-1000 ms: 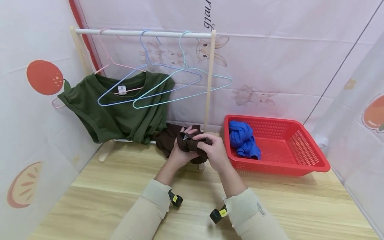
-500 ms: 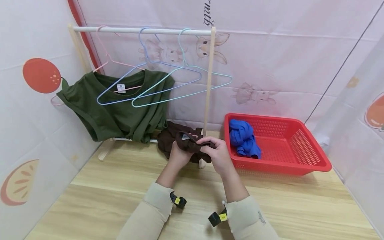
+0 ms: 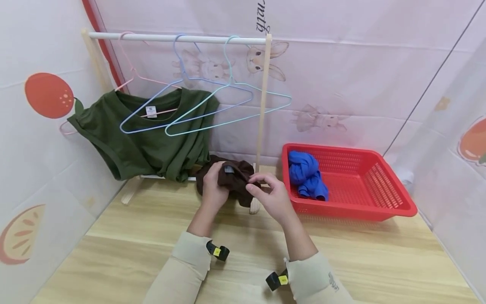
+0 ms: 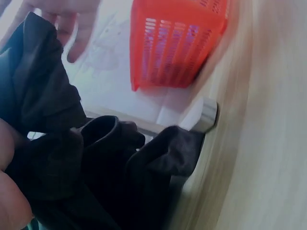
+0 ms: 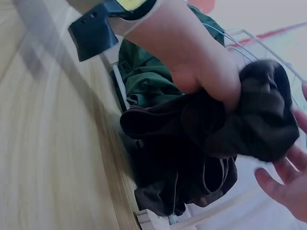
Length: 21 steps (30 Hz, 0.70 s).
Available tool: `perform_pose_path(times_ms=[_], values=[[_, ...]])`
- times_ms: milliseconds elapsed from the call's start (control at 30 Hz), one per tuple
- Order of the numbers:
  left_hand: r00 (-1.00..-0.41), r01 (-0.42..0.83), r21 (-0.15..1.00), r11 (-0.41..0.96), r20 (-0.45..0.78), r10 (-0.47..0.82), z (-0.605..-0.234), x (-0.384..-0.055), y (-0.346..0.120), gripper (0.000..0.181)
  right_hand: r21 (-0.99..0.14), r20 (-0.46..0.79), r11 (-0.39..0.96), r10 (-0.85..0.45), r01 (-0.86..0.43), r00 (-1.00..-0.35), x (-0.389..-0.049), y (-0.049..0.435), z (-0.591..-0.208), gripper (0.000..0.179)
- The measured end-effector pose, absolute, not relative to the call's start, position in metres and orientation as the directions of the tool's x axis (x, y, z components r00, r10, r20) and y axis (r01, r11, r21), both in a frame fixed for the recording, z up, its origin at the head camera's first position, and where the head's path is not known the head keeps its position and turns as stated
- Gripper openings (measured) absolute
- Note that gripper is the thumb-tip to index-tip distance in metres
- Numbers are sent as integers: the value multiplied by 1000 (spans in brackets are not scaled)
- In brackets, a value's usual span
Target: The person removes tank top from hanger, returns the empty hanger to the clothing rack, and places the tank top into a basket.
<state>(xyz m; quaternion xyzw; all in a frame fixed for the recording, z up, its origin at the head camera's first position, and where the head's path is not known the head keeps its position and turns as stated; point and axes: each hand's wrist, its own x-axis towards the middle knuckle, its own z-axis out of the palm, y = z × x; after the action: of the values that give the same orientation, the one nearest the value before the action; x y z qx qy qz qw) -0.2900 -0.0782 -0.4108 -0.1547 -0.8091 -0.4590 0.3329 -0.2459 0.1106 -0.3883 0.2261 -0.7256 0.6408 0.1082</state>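
A dark brown shirt [image 3: 237, 179] is bunched in front of the rack's right foot, its neckband and pale label turned upward. My left hand [image 3: 215, 188] grips it at the left side of the neckband, the cloth hiding some of the fingers. At the right edge of the neckband is my right hand [image 3: 274, 198], its fingertips right at the cloth. In the right wrist view that thumb [image 5: 268, 184] stands apart from the shirt [image 5: 261, 112], the fingers loosely bent. Lower folds and openings of the shirt [image 4: 110, 158] hang toward the table in the left wrist view.
A rack with a white rail [image 3: 159, 39] carries a green shirt [image 3: 152, 143] on a pink hanger [image 3: 130, 69], plus a blue hanger [image 3: 149, 130] and a mint hanger [image 3: 228, 125]. Right of it stands a red basket [image 3: 353, 213] with blue cloth [image 3: 305, 173] inside.
My left hand has shifted left along the brown shirt, opening its neckband toward me. The right hand's fingers, which pinched the cloth earlier, have loosened and sit at its edge.
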Motion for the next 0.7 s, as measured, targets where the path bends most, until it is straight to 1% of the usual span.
perform_pose_path(times_ms=[100,200,267,333,433,533,633,700], values=[[-710,564,575,593,704,-6,-410,-288,-77,32,-817,519,196,-162,-543,-839,-239,105,-383,39],[-698,550,494,673,715,46,-411,-284,-72,31,-721,596,307,-181,-621,-782,-232,99,-380,56],[-690,540,434,721,719,84,-412,-280,-68,30,-674,618,351,-214,-649,-757,-227,95,-380,62],[-676,537,378,754,727,118,-414,-276,-63,26,-646,618,382,-246,-661,-747,-225,92,-382,65],[-654,546,313,777,739,162,-415,-274,-58,22,-643,578,426,-274,-636,-769,-226,88,-386,63],[-641,558,279,782,743,192,-413,-276,-54,21,-648,535,481,-263,-590,-803,-233,87,-388,60],[-645,555,261,790,734,211,-412,-276,-53,26,-680,476,507,-245,-530,-845,-239,90,-390,60],[-650,554,249,795,726,226,-415,-274,-53,31,-723,401,509,-243,-468,-883,-239,92,-393,66]])
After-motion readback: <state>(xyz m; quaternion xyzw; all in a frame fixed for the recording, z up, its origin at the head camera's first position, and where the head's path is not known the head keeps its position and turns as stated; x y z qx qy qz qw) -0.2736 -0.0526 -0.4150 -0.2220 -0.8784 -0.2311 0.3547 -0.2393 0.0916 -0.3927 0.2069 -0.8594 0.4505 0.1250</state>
